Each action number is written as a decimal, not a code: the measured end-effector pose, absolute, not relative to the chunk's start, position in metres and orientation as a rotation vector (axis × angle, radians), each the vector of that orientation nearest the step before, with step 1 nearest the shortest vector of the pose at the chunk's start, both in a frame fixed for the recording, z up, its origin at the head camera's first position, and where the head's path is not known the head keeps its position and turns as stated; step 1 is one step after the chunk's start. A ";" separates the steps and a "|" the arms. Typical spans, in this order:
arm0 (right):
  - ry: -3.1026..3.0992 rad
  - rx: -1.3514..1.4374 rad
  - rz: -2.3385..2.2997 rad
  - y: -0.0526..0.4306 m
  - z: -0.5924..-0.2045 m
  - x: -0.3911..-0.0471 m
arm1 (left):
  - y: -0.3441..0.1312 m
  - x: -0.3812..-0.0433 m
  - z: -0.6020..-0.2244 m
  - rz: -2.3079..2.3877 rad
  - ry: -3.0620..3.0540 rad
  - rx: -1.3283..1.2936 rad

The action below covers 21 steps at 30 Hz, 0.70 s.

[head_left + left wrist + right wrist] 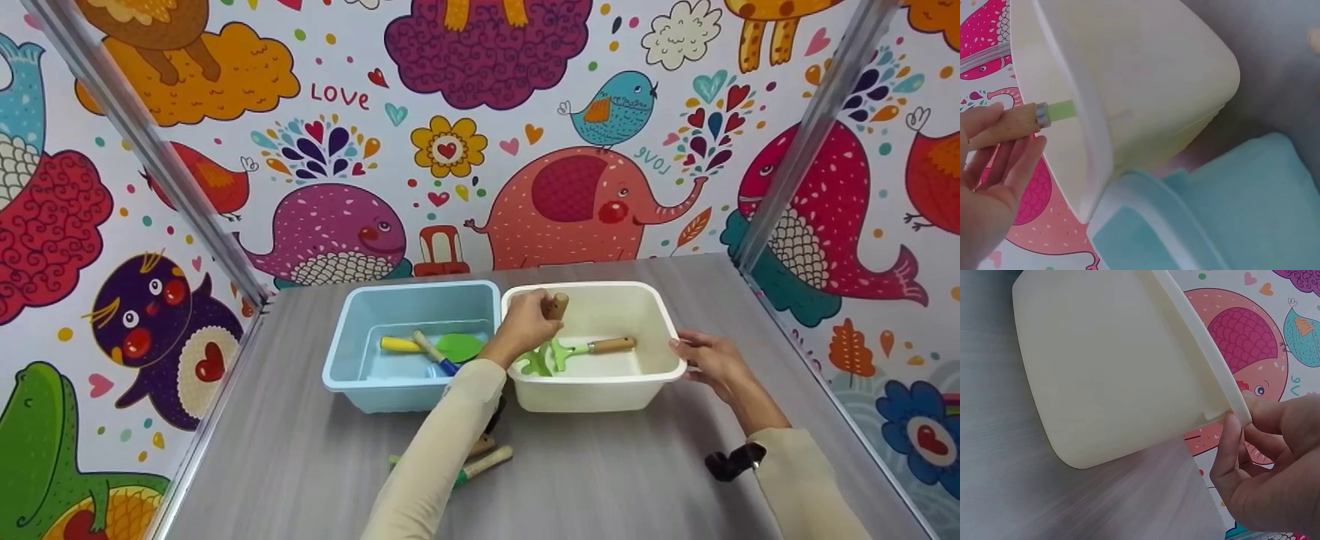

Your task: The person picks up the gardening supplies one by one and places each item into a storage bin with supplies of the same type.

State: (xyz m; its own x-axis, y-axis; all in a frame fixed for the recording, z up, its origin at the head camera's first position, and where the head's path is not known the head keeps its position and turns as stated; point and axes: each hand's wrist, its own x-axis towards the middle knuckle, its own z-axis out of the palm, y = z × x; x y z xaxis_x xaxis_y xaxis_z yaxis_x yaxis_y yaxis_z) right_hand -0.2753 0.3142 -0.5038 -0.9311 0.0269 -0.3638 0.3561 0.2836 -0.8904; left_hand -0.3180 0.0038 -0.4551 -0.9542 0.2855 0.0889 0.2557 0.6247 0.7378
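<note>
My left hand (525, 326) is over the cream bin (592, 394) and grips a small garden tool by its wooden handle (1013, 125). A metal collar and a green shank (1062, 110) show beyond the fingers, and the bin's wall hides the rest in the left wrist view. Inside the cream bin lies a green hand rake (561, 354) with a wooden handle. At the bin's right side my right hand (716, 364) pinches the rim (1235, 402) between thumb and fingers.
Left of the cream bin stands a light blue bin (337, 367), holding a yellow-handled tool (399, 344), a green blade (459, 346) and a wooden-handled tool with a blue part (429, 346). More wooden-handled tools (487, 461) lie on the table, partly behind the left sleeve. A patterned wall rises behind.
</note>
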 end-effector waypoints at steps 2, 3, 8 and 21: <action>2.281 0.337 -1.689 0.314 -0.504 -0.276 | 0.006 -0.319 -0.454 1.199 2.849 0.488; 2.283 0.336 -1.686 0.315 -0.504 -0.276 | 0.007 -0.320 -0.454 1.169 2.870 0.502; 2.292 0.341 -1.673 0.315 -0.503 -0.276 | 0.011 -0.322 -0.450 1.033 2.895 0.556; 2.269 0.357 -1.691 0.316 -0.503 -0.275 | 0.014 -0.319 -0.455 0.936 2.783 0.482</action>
